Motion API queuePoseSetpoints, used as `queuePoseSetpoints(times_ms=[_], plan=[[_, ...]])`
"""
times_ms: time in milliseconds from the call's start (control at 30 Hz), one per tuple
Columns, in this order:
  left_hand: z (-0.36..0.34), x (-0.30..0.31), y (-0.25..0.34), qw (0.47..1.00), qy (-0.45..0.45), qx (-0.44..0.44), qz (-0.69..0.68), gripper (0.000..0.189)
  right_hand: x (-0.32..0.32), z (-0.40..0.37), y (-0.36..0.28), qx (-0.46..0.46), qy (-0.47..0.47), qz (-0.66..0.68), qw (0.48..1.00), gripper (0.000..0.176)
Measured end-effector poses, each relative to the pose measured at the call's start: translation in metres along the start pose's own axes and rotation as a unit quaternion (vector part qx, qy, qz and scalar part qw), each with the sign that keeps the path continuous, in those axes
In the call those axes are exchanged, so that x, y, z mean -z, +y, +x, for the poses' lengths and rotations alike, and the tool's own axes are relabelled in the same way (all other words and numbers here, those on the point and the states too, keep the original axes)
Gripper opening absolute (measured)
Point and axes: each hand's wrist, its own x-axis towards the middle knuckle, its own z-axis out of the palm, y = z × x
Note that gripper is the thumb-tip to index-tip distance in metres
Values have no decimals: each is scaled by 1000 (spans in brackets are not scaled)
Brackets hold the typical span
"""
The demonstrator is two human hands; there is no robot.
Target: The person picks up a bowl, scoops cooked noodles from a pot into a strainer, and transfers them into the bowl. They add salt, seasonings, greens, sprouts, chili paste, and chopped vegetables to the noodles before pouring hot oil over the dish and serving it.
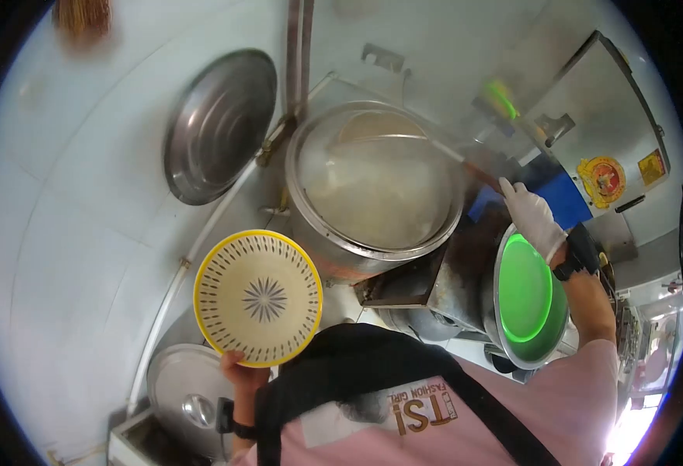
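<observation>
My left hand (242, 371) holds a cream bowl with a yellow rim and dark dash pattern (257, 297) by its lower edge, tilted so that its inside faces me. It hangs to the left of a large steel pot (376, 186) full of steaming pale liquid. My right hand (531, 217), in a white glove, grips the end of a long ladle handle (442, 149) that reaches leftwards across the pot's mouth. The ladle's far end is lost in the steam.
A big steel lid (217, 124) leans on the white tiled wall at the back left. Another lid with a knob (188, 398) lies at the bottom left. A green basin (524, 299) sits in a metal pot under my right forearm. A steel cabinet (605, 132) stands at the right.
</observation>
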Motion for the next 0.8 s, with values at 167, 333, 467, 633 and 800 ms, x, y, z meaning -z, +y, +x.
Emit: queuePoseSetpoints(times_ms=[167,333,467,633,800], plan=[[29,-14,22,1000,9,23,-1,65,-59,53,-40,-29,90,-147,985,34],[36,-20,28,998,38,42,-7,65,-60,65,-58,40,111,-218,969,38],[32,-1,25,998,31,51,-29,65,-47,87,-33,83,8,-158,984,40],[19,24,27,998,52,24,-39,65,2,89,-21,25,-76,-66,995,43],[20,27,34,998,54,-12,3,65,-20,81,-29,20,-120,-39,992,39]])
